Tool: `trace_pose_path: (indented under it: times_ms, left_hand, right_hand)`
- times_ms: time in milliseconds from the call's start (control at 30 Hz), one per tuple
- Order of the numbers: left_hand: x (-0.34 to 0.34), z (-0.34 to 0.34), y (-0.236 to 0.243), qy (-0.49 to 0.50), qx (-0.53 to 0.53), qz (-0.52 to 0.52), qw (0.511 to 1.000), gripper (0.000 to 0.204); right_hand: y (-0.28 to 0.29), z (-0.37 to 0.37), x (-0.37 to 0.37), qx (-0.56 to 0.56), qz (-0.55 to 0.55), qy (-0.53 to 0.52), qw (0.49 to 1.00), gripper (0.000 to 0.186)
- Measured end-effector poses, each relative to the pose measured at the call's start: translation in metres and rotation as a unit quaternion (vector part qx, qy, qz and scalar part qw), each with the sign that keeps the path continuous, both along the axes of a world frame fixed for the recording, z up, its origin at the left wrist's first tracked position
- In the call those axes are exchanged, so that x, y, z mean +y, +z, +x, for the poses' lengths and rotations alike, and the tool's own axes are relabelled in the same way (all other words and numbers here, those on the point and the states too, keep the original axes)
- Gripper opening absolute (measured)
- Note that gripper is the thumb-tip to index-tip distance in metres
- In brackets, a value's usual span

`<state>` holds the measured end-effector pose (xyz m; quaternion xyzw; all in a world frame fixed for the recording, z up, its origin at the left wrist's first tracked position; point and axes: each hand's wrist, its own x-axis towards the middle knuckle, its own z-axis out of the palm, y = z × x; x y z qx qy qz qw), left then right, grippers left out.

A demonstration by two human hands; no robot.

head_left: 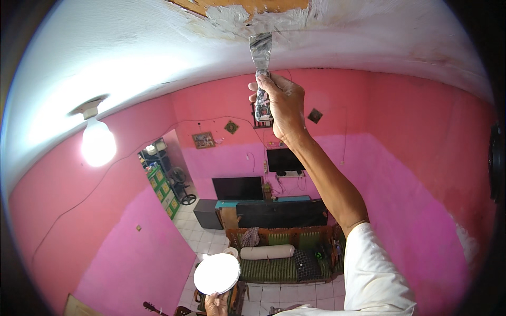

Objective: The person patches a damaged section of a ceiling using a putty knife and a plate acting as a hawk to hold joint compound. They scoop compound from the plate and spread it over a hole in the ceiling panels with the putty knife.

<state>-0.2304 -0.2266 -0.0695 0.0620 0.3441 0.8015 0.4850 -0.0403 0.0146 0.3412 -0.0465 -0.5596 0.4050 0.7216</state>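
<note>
Clenched around its dark, white-smeared handle, the right hand (287, 102) grasps a putty knife (261, 51) just past 12 o'clock in the head view, thumb laid along the handle and the metal blade aimed up toward 12. Its blade is streaked with pale paste and its front edge lies at the white ceiling (390, 31), just beside a rough grey-white patch of filler (226, 16); whether the edge touches, I cannot tell. Bare orange-brown board (287, 5) shows at 12, right at the rim of the view. Between 6 and 7 o'clock, the left hand (217, 304) holds a round white disc (216, 275) by its near edge, the broad face turned up and glaring in the light; most of the fingers are hidden beneath it. A white sleeve (374, 271) covers the right upper arm between 4 and 5. At 9 hangs a lit bulb (99, 143). Well below the hands, a green-striped sofa (263, 271) with a pale bolster (267, 252) stands between 5 and 6, and a black television (237, 188) sits near the centre, toward 7.
</note>
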Motion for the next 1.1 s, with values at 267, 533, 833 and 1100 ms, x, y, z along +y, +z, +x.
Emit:
trace_pose_path:
  times_ms: [267, 533, 833, 1100]
  left_hand:
    - [-0.019, 0.003, -0.018, -0.016, 0.025, 0.041, 0.999, 0.054]
    - [-0.038, 0.002, -0.028, -0.01, 0.028, 0.069, 0.997, 0.052]
    - [-0.062, 0.008, -0.031, 0.027, 0.028, 0.089, 0.995, 0.047]
    - [-0.072, -0.01, -0.019, 0.059, 0.051, 0.094, 0.993, 0.047]
  right_hand:
    - [-0.007, 0.001, -0.065, 0.013, -0.004, 0.033, 0.999, 0.026]
    - [-0.008, -0.002, -0.109, 0.015, 0.009, 0.059, 0.998, 0.028]
    - [-0.014, -0.019, -0.158, 0.015, 0.064, 0.035, 0.997, 0.025]
    - [-0.096, -0.069, -0.17, -0.205, 0.048, 0.123, 0.97, 0.029]
